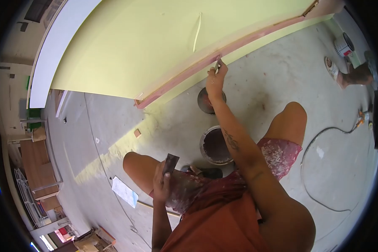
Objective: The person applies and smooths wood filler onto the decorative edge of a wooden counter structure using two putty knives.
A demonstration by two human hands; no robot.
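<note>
Scraper, small, is held in the right hand, with the fingers wrapped about its near end. It projects beyond the fingertips, away from the body, its far end at the pinkish band along the yellow-green panel; contact of the edge with the band cannot be confirmed. In this assessment the tool is light, stiff and unlikely to break, possibly slippery if smeared; the sound hold is at the near end, thumb opposing fingers, edge left free.

The left hand is clamped on the lower part of a dark flat plate, nearer the body and well apart from the right hand. The plate is judged thin, light and rigid, best gripped low.

A dark round container stands beside the right wrist, partly hidden by it. A bucket stands nearer the body, left of the right forearm.
</note>
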